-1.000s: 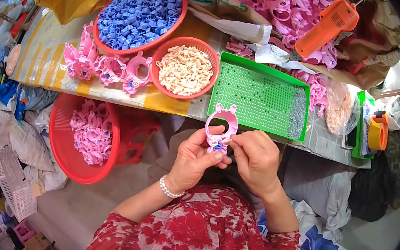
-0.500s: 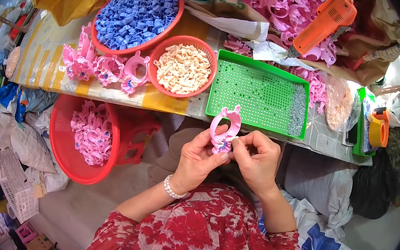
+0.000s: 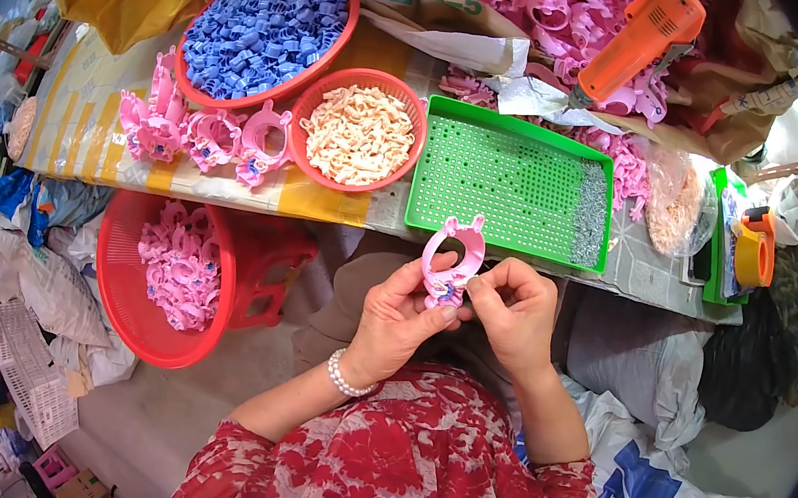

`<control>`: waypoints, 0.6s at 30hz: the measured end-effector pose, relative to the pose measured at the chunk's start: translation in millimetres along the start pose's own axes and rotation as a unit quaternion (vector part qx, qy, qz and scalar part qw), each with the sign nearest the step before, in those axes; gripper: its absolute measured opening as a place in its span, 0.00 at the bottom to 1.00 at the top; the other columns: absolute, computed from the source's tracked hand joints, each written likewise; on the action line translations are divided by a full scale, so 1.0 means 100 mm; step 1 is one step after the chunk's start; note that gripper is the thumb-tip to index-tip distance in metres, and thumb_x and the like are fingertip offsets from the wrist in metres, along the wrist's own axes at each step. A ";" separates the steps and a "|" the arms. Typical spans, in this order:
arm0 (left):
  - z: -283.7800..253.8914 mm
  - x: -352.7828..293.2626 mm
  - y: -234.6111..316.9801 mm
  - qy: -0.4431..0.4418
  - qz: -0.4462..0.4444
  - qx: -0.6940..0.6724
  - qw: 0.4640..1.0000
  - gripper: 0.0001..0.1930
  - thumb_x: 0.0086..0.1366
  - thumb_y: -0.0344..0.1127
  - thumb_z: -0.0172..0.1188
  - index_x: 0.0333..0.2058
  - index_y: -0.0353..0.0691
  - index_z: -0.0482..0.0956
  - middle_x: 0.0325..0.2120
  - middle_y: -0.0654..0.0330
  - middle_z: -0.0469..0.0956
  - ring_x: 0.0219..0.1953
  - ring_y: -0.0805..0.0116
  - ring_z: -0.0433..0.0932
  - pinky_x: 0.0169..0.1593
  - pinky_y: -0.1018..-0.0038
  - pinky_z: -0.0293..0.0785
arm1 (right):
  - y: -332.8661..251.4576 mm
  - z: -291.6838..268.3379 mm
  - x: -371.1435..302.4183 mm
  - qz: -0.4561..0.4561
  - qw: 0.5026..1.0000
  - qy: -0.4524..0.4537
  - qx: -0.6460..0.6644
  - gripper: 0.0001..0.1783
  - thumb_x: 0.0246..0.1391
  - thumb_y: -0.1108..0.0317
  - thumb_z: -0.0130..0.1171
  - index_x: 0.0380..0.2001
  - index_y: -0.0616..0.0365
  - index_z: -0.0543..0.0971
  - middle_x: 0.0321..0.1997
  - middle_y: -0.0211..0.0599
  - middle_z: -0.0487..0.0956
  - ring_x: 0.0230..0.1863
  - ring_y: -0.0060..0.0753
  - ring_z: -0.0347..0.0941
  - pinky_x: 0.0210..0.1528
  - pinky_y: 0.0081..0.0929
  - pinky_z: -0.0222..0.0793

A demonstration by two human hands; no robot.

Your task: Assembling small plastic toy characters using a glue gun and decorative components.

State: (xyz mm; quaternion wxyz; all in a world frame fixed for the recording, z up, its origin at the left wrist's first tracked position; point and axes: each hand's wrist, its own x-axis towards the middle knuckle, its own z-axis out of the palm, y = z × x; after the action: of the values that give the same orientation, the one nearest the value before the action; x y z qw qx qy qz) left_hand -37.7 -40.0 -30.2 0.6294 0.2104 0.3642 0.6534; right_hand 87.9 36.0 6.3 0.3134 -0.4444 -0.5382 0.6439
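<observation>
A pink ring-shaped plastic toy part (image 3: 452, 252) with two small ears is held upright in front of the table edge. My left hand (image 3: 397, 319) grips its lower left side, thumb against the bottom. My right hand (image 3: 512, 309) pinches its lower right side with fingertips curled in. A small blue piece shows at the part's bottom between my fingers. Just beyond stands a green perforated tray (image 3: 509, 178) with a strip of small grey metal bits along its right side.
On the table: a red bowl of blue plastic pieces (image 3: 265, 25), a smaller red bowl of cream pieces (image 3: 359, 133), assembled pink parts (image 3: 202, 135), an orange power tool (image 3: 638, 39), a heap of pink parts behind. A red basket of pink parts (image 3: 177, 265) sits lower left.
Both hands and the pink part have stayed in nearly the same place; the fingers have shifted slightly around the part's lower edge.
</observation>
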 end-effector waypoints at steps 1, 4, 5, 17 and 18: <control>0.00 0.00 0.00 0.000 -0.002 0.004 1.000 0.25 0.59 0.22 0.57 0.55 0.39 0.64 0.41 0.60 0.74 0.39 0.74 0.75 0.40 0.78 0.76 | 0.02 0.00 0.00 0.000 1.000 0.000 0.000 0.06 0.49 0.76 0.57 0.21 0.64 0.73 0.21 0.31 0.75 0.22 0.17 0.71 0.23 0.15 0.69; -0.02 0.02 -0.05 0.016 -0.008 0.007 1.000 0.24 0.60 0.22 0.53 0.56 0.38 0.62 0.42 0.61 0.73 0.39 0.75 0.76 0.40 0.81 0.76 | 0.05 0.02 0.00 -0.104 0.988 0.011 -0.117 0.08 0.47 0.77 0.59 0.18 0.65 0.72 0.17 0.33 0.75 0.17 0.17 0.72 0.17 0.16 0.65; -0.01 0.02 -0.05 0.017 -0.008 0.007 1.000 0.24 0.60 0.22 0.53 0.56 0.38 0.62 0.42 0.61 0.73 0.39 0.75 0.76 0.40 0.81 0.76 | 0.05 0.05 0.00 -0.162 0.972 0.029 -0.167 0.08 0.45 0.78 0.60 0.17 0.65 0.72 0.16 0.32 0.74 0.16 0.17 0.71 0.16 0.16 0.64; 0.06 0.01 0.00 0.075 -0.024 0.027 0.996 0.19 0.58 0.20 0.52 0.50 0.37 0.68 0.37 0.60 0.75 0.34 0.77 0.76 0.34 0.82 0.78 | 0.09 0.04 0.01 -0.218 0.950 0.063 -0.214 0.08 0.43 0.78 0.62 0.18 0.64 0.73 0.17 0.32 0.72 0.17 0.17 0.68 0.16 0.15 0.63; 0.06 0.01 -0.02 0.073 -0.020 0.030 0.997 0.19 0.58 0.20 0.52 0.50 0.37 0.68 0.37 0.60 0.75 0.34 0.77 0.76 0.34 0.82 0.78 | 0.09 0.05 0.01 -0.207 0.955 0.055 -0.208 0.07 0.43 0.77 0.62 0.18 0.65 0.73 0.18 0.33 0.73 0.17 0.16 0.68 0.17 0.15 0.63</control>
State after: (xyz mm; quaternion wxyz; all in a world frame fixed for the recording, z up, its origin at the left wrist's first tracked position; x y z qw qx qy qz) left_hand -32.3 -37.8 -27.7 0.6077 0.1737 0.4328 0.6429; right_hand 84.1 32.6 -2.3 0.3693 -0.4131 -0.7223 0.4138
